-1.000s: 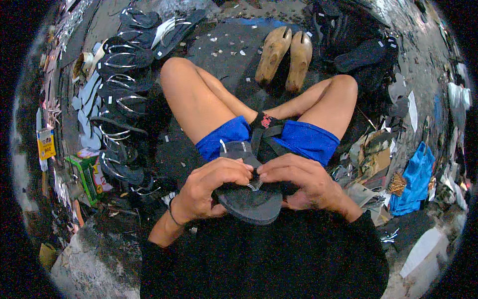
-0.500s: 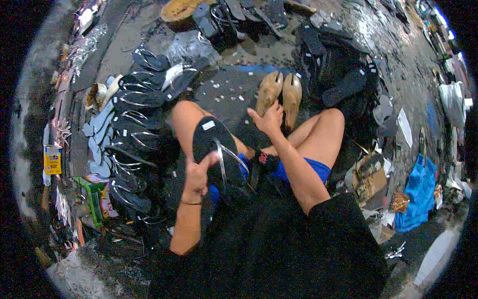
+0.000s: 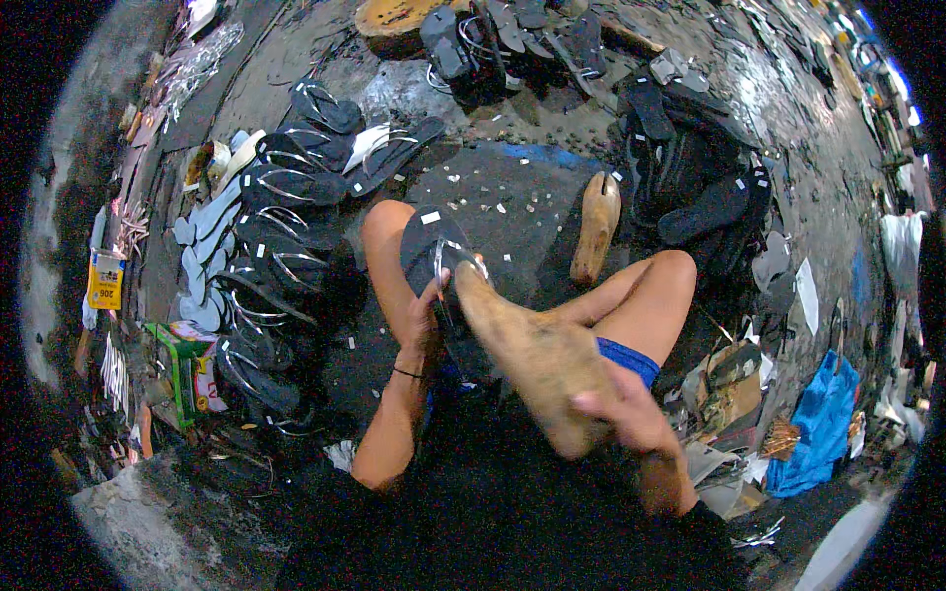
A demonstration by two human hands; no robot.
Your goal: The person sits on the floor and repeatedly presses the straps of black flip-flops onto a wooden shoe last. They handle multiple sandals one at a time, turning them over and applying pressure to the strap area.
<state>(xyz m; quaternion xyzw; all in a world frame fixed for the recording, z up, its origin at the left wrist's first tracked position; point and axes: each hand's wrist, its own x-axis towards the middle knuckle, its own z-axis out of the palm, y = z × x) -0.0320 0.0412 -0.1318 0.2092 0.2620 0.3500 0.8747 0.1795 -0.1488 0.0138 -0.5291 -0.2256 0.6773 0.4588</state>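
**Sandal and wooden last in hand, seated on floor**

Far left: a yellow printed packet lies on the dark littered floor. Right of it, a green cardboard box sits on the floor; contents cannot be made out. Beside the box, a long heap of dark flat sandals with pale straps runs from the upper left down past the person's left knee.

Left hand: fingers curled around the near end of a black flat rubber sandal with a clear strap, gripping it firmly. The sandal stands raised over the left knee, sole surface toward the camera, a small pale sticker near its far end. A thin dark band circles the left wrist.

Centre: the right hand has its fingers wrapped around the heel end of a tan foot-shaped wooden last. The toe of the last points up-left and meets the sandal at its strap.

Above centre-right: a second tan wooden last lies on the floor just beyond the right knee. Further right, a pile of black sandal soles. Lower right: a blue plastic bag among paper scraps; its contents are not visible.
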